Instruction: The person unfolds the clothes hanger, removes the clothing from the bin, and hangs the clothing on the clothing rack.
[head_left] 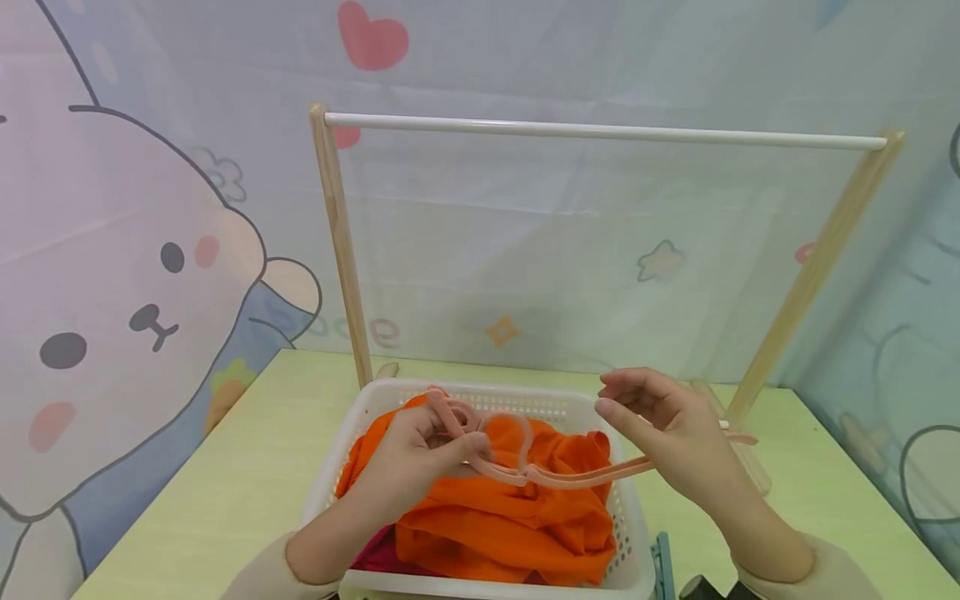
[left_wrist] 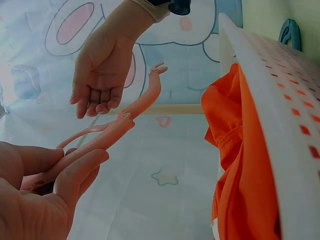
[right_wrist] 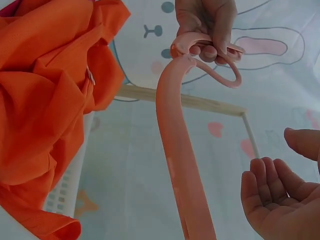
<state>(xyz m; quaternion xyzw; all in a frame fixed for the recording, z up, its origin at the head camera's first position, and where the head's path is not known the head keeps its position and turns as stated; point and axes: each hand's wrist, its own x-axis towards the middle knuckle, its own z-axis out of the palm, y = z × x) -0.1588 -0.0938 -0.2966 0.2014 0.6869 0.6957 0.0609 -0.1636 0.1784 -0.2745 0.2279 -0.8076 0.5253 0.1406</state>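
A pink folding clothes hanger (head_left: 585,481) is held over a white plastic basket (head_left: 487,587), its hook loop standing up near the middle joint. My left hand (head_left: 408,458) pinches one arm of the hanger between thumb and fingers, as the left wrist view also shows. The other arm stretches right, passing by my right hand (head_left: 675,433). That hand has its palm turned in and fingers loosely bent; in the right wrist view the hanger arm (right_wrist: 175,125) runs apart from it. Crumpled orange clothing (head_left: 517,525) fills the basket below.
Behind the basket stands a rack with wooden posts (head_left: 337,217) and a white crossbar (head_left: 600,131). Magenta cloth (head_left: 378,550) peeks out under the orange clothing. A teal plastic piece (head_left: 662,567) is at the basket's right side on the pale table (head_left: 225,442). A printed cartoon backdrop hangs behind.
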